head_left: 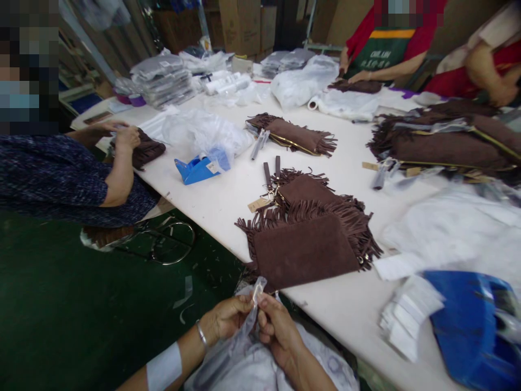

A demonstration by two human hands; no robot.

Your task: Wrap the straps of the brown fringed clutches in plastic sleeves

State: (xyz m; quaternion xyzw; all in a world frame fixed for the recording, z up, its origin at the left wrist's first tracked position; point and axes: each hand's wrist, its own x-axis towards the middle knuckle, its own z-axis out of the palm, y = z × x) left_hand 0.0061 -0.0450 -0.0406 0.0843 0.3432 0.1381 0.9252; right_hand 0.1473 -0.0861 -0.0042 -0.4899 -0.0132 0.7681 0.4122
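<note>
Over my lap, a long, narrow clear plastic sleeve (246, 324) is pinched near its upper end between my two hands. My left hand (228, 319), below a bracelet, grips it from the left with closed fingers. From the other side, the thumb and fingers of my right hand (280, 329) close on it. Something dark shows through its lower part, too blurred to name. Just beyond my hands, a brown suede fringed bag (305, 252) lies flat at the table edge. It overlaps a second fringed bag (307, 190) with a tan tag (258, 204).
A blue tape dispenser (468, 326) and white paper slips (411, 315) lie at right on the white table (215, 217). Further off are another fringed bag (295, 134), a bag pile (443, 146) and a smaller blue dispenser (199, 168). Co-workers handle bags at left and far right.
</note>
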